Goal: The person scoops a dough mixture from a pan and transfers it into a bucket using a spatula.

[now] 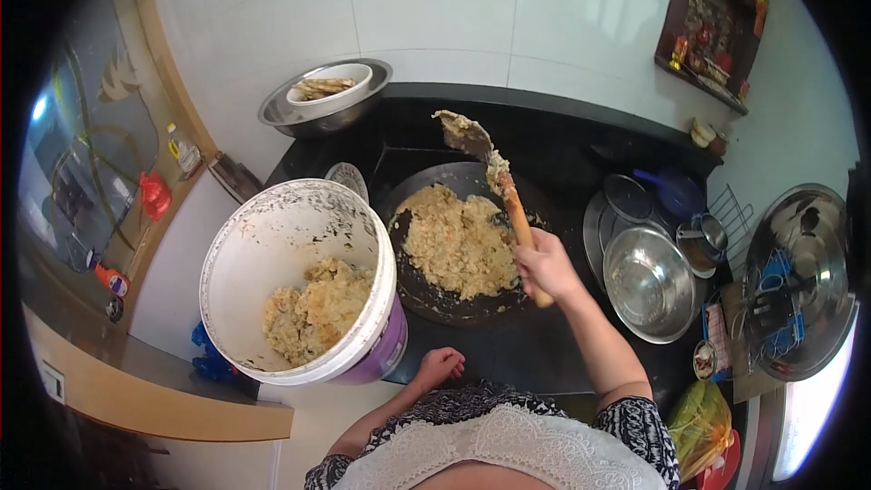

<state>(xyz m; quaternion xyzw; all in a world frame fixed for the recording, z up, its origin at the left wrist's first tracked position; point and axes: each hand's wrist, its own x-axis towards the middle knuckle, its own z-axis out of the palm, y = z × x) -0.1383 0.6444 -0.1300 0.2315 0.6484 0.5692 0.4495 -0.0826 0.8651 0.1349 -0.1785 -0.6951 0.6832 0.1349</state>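
My right hand (543, 263) is wrapped round the wooden handle of a wok spatula (515, 209). Its metal blade, smeared with pale mash, points up and away over the wok's far right side. Below it the dark wok (426, 295) holds a wide heap of lumpy, yellowish mash (458, 240). My left hand (442, 367) is closed, with the fingers curled and nothing visible in them, by the counter's front edge. Left of the wok stands a large white bucket (245, 236), tilted toward me, with more mash (322, 308) inside and dark smears on its wall.
A steel basin (272, 113) with a white bowl (358, 91) of brownish pieces sits at the back left. To the right are a shiny metal bowl (649, 286), a blue strainer (676, 195) and a large metal lid or pan (821, 245). A patterned dish (347, 180) lies behind the bucket.
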